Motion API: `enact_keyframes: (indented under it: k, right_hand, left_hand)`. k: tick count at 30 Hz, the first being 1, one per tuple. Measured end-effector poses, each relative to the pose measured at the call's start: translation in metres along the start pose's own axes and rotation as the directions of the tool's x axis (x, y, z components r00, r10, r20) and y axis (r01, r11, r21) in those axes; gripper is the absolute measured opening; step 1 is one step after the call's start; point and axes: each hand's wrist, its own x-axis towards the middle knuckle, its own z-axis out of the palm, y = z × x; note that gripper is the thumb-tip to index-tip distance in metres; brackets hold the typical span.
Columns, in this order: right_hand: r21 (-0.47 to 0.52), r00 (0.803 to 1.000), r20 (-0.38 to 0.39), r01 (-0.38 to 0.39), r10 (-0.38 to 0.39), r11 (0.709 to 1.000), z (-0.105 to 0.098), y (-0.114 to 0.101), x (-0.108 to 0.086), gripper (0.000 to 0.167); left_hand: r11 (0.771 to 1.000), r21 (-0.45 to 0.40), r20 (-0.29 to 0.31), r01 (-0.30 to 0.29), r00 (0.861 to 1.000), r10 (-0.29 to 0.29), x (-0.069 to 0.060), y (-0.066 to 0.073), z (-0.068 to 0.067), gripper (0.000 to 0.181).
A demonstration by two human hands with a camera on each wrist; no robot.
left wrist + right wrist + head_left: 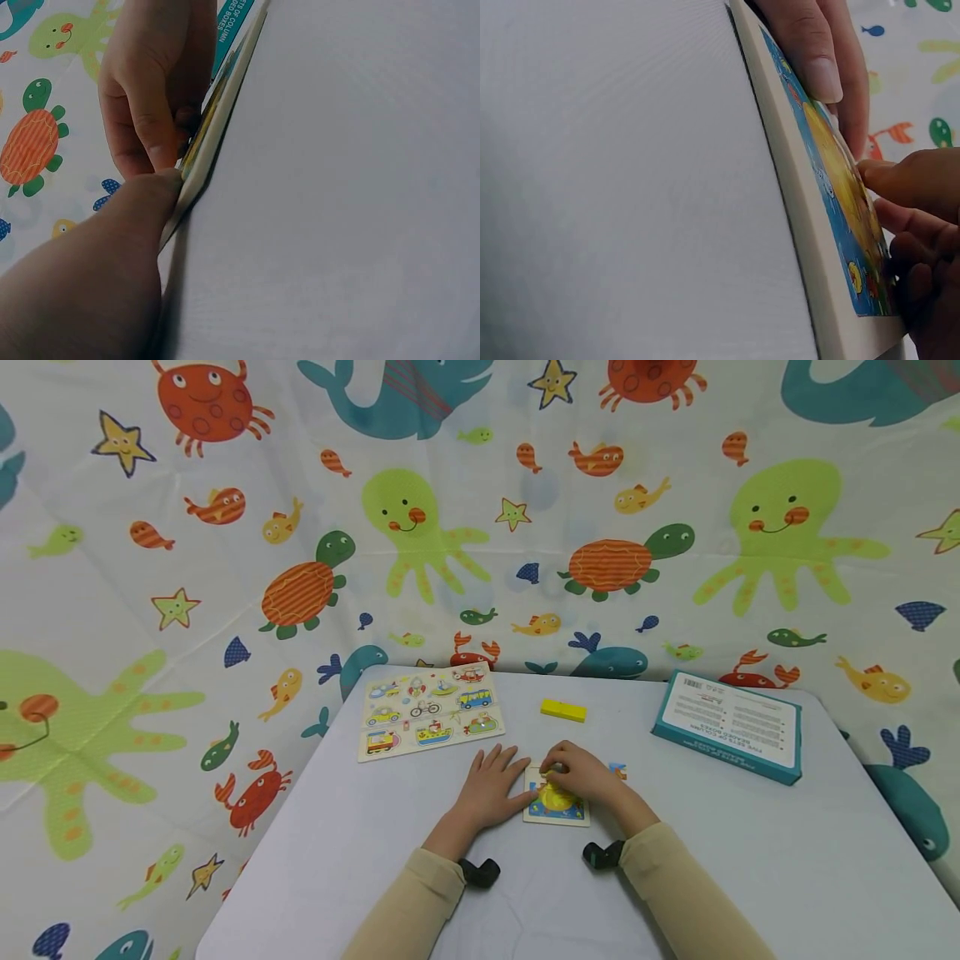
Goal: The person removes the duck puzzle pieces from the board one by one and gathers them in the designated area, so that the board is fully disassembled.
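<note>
A small wooden jigsaw puzzle (557,817) with a blue border and a yellow picture lies flat on the table. My left hand (489,787) rests beside it with fingers spread, the thumb on its left edge. From above, my right hand (581,774) reaches over the upper part, fingertips bent down and pinching what looks like a yellow puzzle piece, mostly hidden by the fingers. In the right wrist view the right thumb (900,180) touches the surface of the puzzle (840,187). A blue and orange puzzle piece (618,771) lies just beyond the right hand.
A vehicle picture board (430,708) lies at the back left of the white table (517,893). Behind the hands is a yellow block (563,710). A teal box (727,725) lies at the back right. A sea-animal cloth (450,635) hangs behind.
</note>
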Motion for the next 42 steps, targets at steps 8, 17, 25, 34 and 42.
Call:
enact_keyframes:
  k: [8,17,25,34,42]
  right_hand:
    - [0.049,1.000,-0.026,-0.007,0.008,0.999,0.000,0.000,-0.002,0.017]
    - [0.081,1.000,-0.031,-0.002,0.004,0.997,-0.004,0.000,-0.004,0.017]
    - [0.094,0.999,-0.015,-0.043,0.045,0.995,-0.008,0.000,-0.003,0.017]
    - [0.092,0.998,-0.014,-0.057,0.059,0.994,-0.010,0.000,-0.004,0.014]
    - [0.110,0.999,-0.033,-0.031,0.035,0.993,-0.007,0.004,-0.003,0.014]
  left_hand:
    - [1.000,-0.003,0.002,0.002,1.000,-0.002,0.000,0.000,-0.001,0.075]
    - [0.999,-0.014,0.000,0.050,0.999,-0.050,-0.002,0.009,-0.005,0.069]
    - [0.984,-0.020,-0.039,0.177,0.983,-0.177,0.002,0.031,-0.001,0.077]
    - [0.976,0.010,-0.062,0.219,0.974,-0.218,0.002,0.036,0.003,0.074]
    - [0.972,-0.037,-0.065,0.234,0.970,-0.236,0.001,0.039,-0.002,0.071]
